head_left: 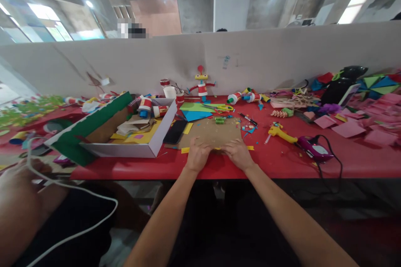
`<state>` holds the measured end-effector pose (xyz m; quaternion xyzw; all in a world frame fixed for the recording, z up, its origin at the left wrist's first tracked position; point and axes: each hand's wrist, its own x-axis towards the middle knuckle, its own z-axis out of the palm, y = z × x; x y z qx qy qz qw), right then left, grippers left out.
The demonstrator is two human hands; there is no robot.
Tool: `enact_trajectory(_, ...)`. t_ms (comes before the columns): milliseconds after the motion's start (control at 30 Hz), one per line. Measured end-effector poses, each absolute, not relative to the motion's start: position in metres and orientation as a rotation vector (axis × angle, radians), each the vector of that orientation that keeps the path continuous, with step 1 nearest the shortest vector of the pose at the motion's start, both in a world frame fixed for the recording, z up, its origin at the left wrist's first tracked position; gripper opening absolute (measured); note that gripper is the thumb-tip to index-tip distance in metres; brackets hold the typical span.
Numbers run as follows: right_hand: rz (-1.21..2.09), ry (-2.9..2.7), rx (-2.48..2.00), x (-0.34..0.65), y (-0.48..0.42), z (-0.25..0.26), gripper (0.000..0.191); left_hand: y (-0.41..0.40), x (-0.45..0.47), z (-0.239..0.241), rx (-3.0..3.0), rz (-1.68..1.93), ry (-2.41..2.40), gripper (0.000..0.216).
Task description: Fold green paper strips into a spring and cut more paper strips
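A narrow yellow paper strip runs sideways along the front edge of a brown cardboard mat. My left hand is closed over its left part, fingers bent and pressed together. Over its right part, my right hand is closed in the same way. Only the strip's ends and a bit between my hands show; my fingers hide the rest. Behind my hands on the mat lies a green coiled paper spring. Yellow scissors rest on green paper and blue paper.
A phone and an open box of craft parts are at left. A paper-cup figure stands at the back. To the right are a yellow glue gun, a purple corded device and pink paper. Another person's hand is far left.
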<state>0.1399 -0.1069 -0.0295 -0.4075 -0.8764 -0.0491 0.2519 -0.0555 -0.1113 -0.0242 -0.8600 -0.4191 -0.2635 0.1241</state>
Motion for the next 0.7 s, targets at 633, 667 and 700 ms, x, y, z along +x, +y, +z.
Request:
enact_trajectory(633, -0.134, -2.213, -1.219, 0.142, -0.109, -0.030, 0.020, -0.116, -0.106, -0.018, -2.355, -0.806, -1.445, 0.020)
enact_trajectory(667, -0.133, -2.200, -1.220, 0.142, -0.110, -0.030, 0.020, -0.116, -0.106, -0.017, -2.326, -0.812, -1.470, 0.019)
enact_trajectory(700, -0.134, -2.181, -1.224, 0.141, -0.110, -0.029, 0.021, -0.116, -0.106, -0.017, -2.284, -0.818, -1.502, 0.019)
